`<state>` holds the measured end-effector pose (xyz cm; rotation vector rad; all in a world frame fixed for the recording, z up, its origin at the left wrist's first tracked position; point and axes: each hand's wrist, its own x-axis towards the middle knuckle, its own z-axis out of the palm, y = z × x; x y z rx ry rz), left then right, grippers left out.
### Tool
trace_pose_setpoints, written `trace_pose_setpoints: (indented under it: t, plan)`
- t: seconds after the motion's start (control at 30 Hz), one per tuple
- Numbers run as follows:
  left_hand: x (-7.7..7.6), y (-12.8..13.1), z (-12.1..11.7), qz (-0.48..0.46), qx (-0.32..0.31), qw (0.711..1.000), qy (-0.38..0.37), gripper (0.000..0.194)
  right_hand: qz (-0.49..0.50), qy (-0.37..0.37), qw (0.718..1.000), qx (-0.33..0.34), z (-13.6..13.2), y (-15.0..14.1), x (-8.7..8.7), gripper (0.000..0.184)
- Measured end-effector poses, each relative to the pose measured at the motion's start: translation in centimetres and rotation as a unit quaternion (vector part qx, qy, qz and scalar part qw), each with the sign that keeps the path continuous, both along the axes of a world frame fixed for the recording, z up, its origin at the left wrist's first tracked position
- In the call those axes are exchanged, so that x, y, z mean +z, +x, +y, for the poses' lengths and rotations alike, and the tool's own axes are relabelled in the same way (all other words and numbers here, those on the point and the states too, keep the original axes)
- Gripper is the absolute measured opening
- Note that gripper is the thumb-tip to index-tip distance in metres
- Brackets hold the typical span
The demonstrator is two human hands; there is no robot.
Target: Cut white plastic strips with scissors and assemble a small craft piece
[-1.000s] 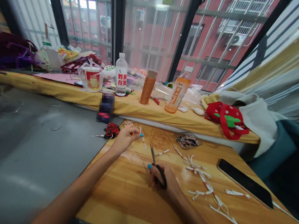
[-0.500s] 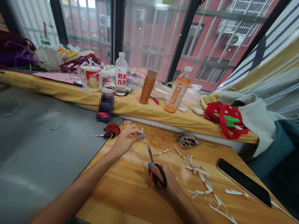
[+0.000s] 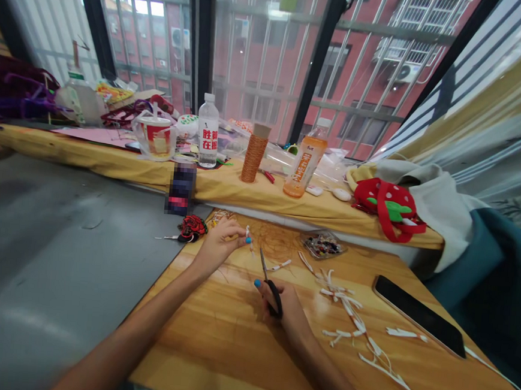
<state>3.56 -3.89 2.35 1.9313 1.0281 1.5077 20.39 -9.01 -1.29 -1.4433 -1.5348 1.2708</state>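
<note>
Holding a white strip (image 3: 247, 232) and scissors (image 3: 274, 298) over a wooden table

The left hand (image 3: 221, 241) pinches the small white strip between thumb and fingertips, and a thin lower end hangs from the grip. The right hand (image 3: 288, 308) is closed around the black handles of the scissors, with the thumb in front and the blades pointing away from the body. The blade tips are near the hanging end of the strip, just to its right; they look apart from it, and the blades lie close together.

Behind the scissors, a loose tangle of thin brown thread (image 3: 277, 239) lies on the table (image 3: 212, 353). A short white piece with an orange band (image 3: 281, 265) rests just beside the blades. Farther right, a spread of white strips (image 3: 344, 304) runs toward the near edge, and a dark-screened phone (image 3: 417, 315) lies beyond it. A clear box of beads (image 3: 323, 245) stands near the back. Close to the left wrist, a red and black keyring (image 3: 192, 227) lies at the edge of the grey surface (image 3: 55, 281).

On the yellow-covered ledge (image 3: 242, 198) stand a water bottle (image 3: 208, 135), a spool of orange cord (image 3: 254, 157) and an orange drink bottle (image 3: 305, 165).
</note>
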Motion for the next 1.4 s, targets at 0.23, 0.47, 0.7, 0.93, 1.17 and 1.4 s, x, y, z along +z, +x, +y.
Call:
trace_pose_setpoints:
  t: [0.23,0.47,0.7,0.93,1.17,1.4]
  plan:
    - [3.2,4.8,-1.2,0.137,-0.1,0.985,0.022,0.031,-0.026,-0.011,0.995,0.096,-0.4,-0.5,0.3,0.046]
    - [0.4,7.7,2.5,0.533,-0.07,0.843,0.004,0.024,-0.086,0.017,0.98,0.178,-0.7,0.6,0.2,0.042]
    - [-0.4,7.1,3.9,0.559,-0.131,0.818,-0.029,0.012,-0.087,-0.035,0.952,0.291,-0.6,3.2,1.9,0.037]
    - [0.7,3.1,3.4,0.467,-0.105,0.876,-0.06,0.019,0.005,-0.033,0.952,0.306,-0.4,4.8,3.1,0.033]
    - [-3.4,2.3,0.5,0.261,0.046,0.962,-0.067,0.02,-0.025,0.073,0.997,0.013,1.2,4.1,0.5,0.038]
    - [-1.1,0.6,1.0,-0.004,-0.034,0.975,-0.219,0.011,0.009,0.072,0.997,0.029,1.1,4.2,0.5,0.039]
